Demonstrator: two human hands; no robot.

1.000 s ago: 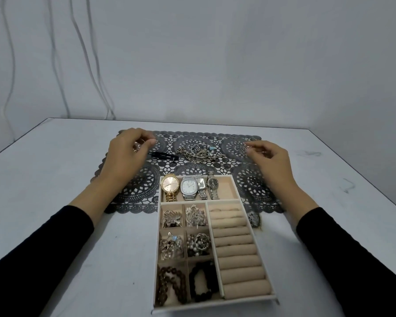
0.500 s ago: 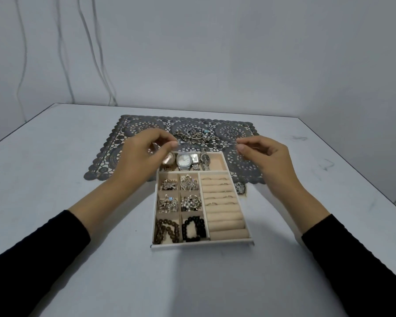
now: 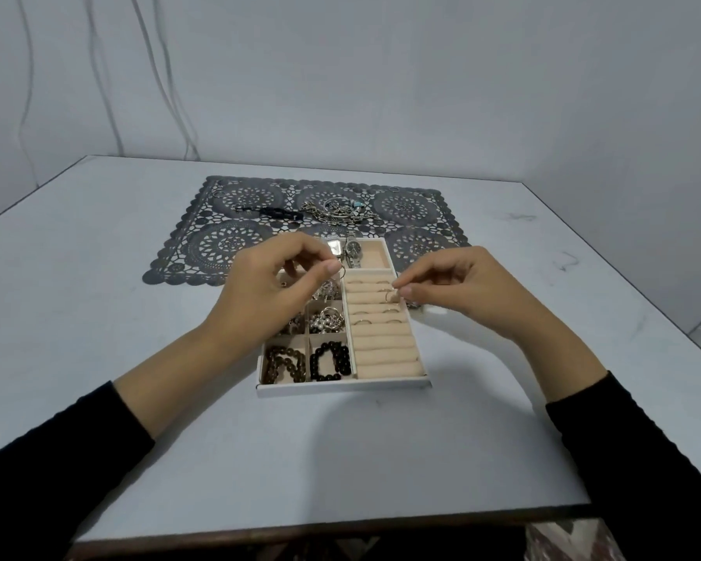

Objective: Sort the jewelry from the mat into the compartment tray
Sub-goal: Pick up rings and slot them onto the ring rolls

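Both hands over the tray (image 3: 343, 388): left hand (image 3: 274, 287) and right hand (image 3: 458, 291) each pinching 1 ring.

A plain room, home or studio I cannot tell: bare grey wall (image 3: 421, 95), loose cables (image 3: 110, 95), a white bench (image 3: 98, 317), a lace mat (image 3: 235, 236).

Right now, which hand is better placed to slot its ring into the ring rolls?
Probably right hand: its ring hangs directly over the ring rolls; left hand holds its ring beside them.
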